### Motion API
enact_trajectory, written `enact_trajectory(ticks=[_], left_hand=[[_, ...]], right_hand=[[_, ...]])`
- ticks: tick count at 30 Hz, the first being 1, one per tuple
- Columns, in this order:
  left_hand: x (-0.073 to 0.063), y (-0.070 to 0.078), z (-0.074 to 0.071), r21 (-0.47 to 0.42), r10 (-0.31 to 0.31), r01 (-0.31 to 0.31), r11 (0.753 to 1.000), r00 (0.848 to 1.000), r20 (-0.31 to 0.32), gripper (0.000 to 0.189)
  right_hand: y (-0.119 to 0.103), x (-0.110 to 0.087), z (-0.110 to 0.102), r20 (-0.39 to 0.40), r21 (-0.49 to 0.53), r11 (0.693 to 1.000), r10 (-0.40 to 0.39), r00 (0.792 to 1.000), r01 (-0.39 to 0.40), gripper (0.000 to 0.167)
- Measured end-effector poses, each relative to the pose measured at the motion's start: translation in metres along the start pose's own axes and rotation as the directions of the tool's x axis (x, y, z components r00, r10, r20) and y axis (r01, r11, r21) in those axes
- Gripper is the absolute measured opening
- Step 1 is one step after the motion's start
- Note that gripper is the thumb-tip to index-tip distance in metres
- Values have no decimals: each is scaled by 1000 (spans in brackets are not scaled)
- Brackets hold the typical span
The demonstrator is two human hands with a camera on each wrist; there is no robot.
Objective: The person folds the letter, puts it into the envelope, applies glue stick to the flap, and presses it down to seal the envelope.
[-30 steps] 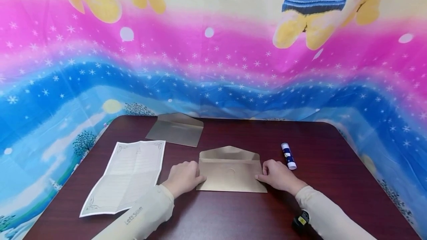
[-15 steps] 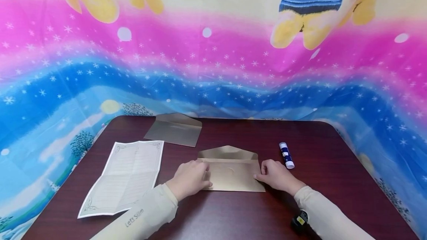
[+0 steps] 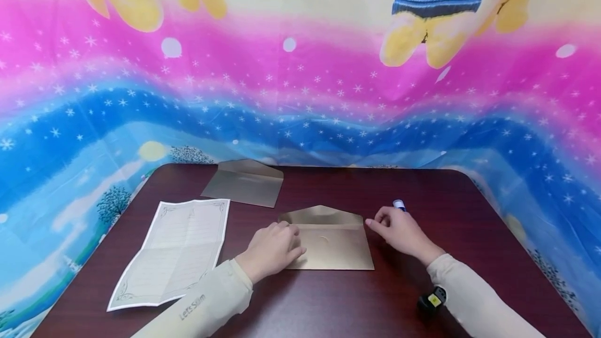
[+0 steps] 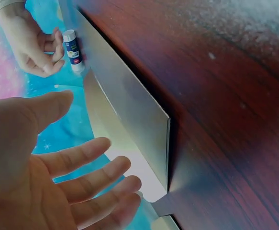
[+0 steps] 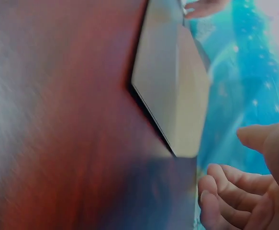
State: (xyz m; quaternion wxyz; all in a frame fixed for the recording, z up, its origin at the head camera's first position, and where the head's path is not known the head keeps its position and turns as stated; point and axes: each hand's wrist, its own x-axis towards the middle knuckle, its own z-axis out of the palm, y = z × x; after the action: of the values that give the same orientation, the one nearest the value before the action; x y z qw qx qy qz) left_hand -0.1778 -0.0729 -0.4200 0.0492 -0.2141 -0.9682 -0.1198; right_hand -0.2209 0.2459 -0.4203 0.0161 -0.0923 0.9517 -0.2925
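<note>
A gold envelope [image 3: 335,252] lies on the table with its pointed flap [image 3: 321,215] raised at the far side. Over its left end is my left hand [image 3: 272,249]; its fingers look spread and loosely bent in the left wrist view, with nothing in them. My right hand [image 3: 401,231] hovers beyond the envelope's right edge, apart from it, thumb away from the loosely curled fingers [image 5: 230,191]. Just behind that hand stands or lies a blue and white glue stick [image 4: 73,50], mostly hidden in the head view except for its white end [image 3: 398,204].
Left of my left hand lies a creased, lined letter sheet [image 3: 173,252] with a decorated border. A second gold envelope [image 3: 244,186], flap up, is near the table's back edge. A patterned cloth [image 3: 300,93] hangs around the table [image 3: 338,306].
My right hand has left the envelope's right edge and moved up and toward the glue stick, now covering most of it. My left hand has shifted slightly right over the envelope.
</note>
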Motion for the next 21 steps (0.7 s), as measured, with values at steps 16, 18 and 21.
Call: enact_trajectory(ticks=[16,18,21], left_hand=[[10,-3,4,-52,-29,24,998,996,-80,26],[11,-4,4,-55,-32,28,998,996,-85,26],[12,-6,4,-50,-34,29,998,995,-96,25]], right_hand=[[43,8,-26,-126,-114,988,91,988,-106,44],[48,9,-27,-92,-121,985,112,989,-123,48],[55,10,-28,-55,-138,978,148,987,-154,48]])
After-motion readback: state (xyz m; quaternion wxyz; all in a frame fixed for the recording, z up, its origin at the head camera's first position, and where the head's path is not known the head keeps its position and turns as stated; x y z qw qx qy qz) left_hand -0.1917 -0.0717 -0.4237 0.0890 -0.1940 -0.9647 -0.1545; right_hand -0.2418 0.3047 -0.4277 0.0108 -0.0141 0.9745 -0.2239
